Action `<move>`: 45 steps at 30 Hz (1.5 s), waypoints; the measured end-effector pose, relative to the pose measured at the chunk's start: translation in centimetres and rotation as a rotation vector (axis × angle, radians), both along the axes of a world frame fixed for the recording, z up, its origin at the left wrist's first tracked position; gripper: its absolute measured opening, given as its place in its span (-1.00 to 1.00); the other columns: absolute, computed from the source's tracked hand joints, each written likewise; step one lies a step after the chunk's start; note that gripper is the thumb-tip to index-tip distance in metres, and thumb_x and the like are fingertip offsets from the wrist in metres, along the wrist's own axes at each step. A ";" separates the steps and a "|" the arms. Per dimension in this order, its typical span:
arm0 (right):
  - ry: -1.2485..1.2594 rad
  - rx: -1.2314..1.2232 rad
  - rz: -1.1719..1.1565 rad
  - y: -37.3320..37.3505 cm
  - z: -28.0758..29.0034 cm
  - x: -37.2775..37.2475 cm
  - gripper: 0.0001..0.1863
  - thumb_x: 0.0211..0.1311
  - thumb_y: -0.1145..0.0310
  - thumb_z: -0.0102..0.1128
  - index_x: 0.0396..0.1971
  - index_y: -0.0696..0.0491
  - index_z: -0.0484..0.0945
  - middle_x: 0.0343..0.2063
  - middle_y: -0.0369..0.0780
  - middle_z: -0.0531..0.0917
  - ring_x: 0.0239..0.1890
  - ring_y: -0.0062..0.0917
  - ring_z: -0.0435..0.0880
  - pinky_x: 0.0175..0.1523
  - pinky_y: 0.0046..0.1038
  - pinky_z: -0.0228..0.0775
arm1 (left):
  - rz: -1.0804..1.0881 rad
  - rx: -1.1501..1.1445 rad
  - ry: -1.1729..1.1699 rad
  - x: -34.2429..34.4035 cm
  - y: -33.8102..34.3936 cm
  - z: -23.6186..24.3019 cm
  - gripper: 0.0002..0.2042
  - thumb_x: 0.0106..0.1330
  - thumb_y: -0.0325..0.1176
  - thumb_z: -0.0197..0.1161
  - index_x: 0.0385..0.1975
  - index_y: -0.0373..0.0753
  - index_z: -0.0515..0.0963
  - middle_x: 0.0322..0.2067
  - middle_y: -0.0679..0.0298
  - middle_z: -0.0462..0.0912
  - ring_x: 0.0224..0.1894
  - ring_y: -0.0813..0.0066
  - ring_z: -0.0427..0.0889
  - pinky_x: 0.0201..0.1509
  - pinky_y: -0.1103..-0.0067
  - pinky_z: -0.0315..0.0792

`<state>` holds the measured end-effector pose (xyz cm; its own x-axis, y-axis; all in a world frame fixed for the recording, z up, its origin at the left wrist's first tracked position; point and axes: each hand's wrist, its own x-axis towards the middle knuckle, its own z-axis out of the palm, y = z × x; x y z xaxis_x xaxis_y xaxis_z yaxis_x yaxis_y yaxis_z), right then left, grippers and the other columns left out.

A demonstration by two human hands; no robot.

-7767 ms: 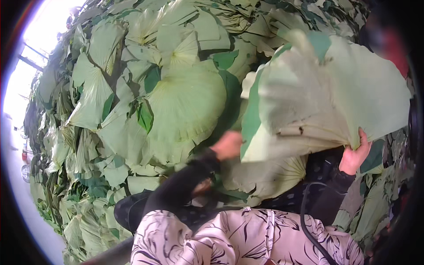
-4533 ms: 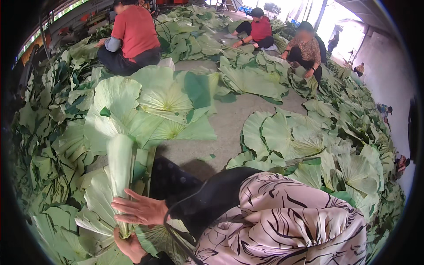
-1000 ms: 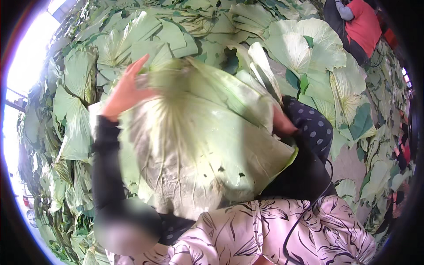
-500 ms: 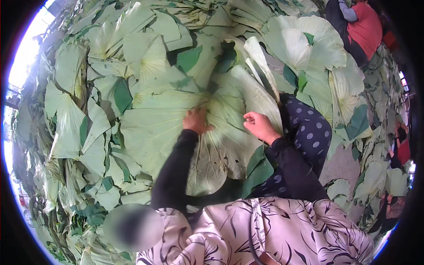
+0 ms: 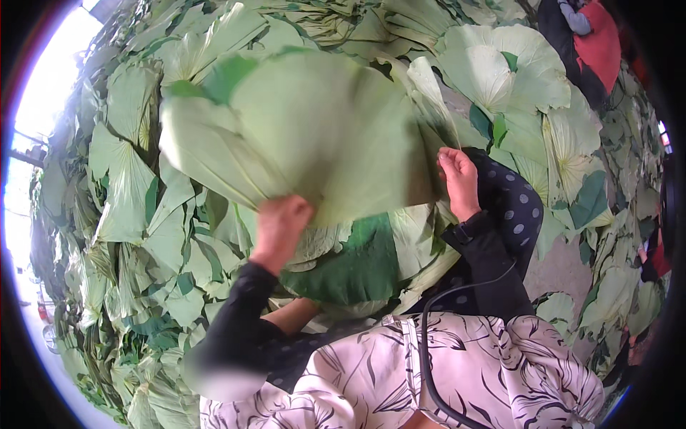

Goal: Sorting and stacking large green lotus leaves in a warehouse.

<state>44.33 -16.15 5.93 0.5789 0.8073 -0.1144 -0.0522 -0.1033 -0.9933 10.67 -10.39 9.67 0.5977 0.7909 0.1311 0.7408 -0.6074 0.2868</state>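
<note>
A large pale green lotus leaf (image 5: 321, 121) is lifted before me, blurred by motion, its far side spread above the other leaves. My left hand (image 5: 281, 223) is closed on its near left edge, where the leaf folds into ridges. At the leaf's right edge my right hand (image 5: 461, 182) has its fingers pinched together on the rim; the exact contact is partly hidden. Beneath the raised leaf, close to my lap, lie a dark green lotus leaf (image 5: 350, 268) and paler leaves, partly covered.
Flattened lotus leaves (image 5: 125, 186) are heaped all around, with more pale leaves (image 5: 500, 71) at the far right. My dotted trouser leg (image 5: 507, 193) is bent beside my right hand. A person in a red top (image 5: 599, 46) is at the upper right. A dark cable (image 5: 427, 336) hangs over my clothing.
The large leaf has come up off the pile, uncovering the dark green leaf. My left hand moved left and nearer and closed on its edge; my right hand moved right and slightly farther away.
</note>
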 end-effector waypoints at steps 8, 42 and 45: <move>-1.113 0.290 0.300 -2.0 0.6 -5.2 -0.56 -0.14 0.22 0.30 -0.24 0.15 0.49 -0.38 -0.11 0.58 -0.31 -0.39 0.58 -0.15 -0.47 0.40 | -0.096 0.006 -0.068 -0.9 -4.0 -10.1 -0.74 -0.10 -0.44 0.15 -0.34 -0.07 0.57 -0.39 0.39 0.49 -0.23 0.36 0.42 -0.13 0.43 0.29; -0.086 0.602 -0.728 -2.9 8.5 7.1 -0.63 0.10 0.35 0.20 -0.14 0.24 0.43 -0.19 -0.24 0.53 -0.19 -0.61 0.48 -0.07 -0.54 0.30 | -0.509 -0.864 0.278 -5.7 0.7 -0.9 -0.47 -0.02 -0.12 0.30 0.01 -0.12 0.43 -0.12 0.14 0.53 -0.07 0.28 0.50 0.01 0.45 0.35; -0.175 0.634 -0.749 -2.9 8.4 7.6 -0.66 0.13 0.34 0.18 -0.19 0.27 0.45 -0.23 -0.23 0.55 -0.24 -0.65 0.48 -0.11 -0.59 0.29 | -0.436 -1.260 0.328 3.8 3.8 -0.3 -0.56 0.10 -0.08 0.24 -0.07 -0.18 0.45 -0.20 0.16 0.55 -0.15 0.37 0.51 -0.03 0.48 0.35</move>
<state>51.92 -19.09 14.32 0.9316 0.1087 0.3469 0.2653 0.4489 -0.8533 14.43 -6.59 9.42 0.6901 0.0103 -0.7236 0.6993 -0.2671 0.6631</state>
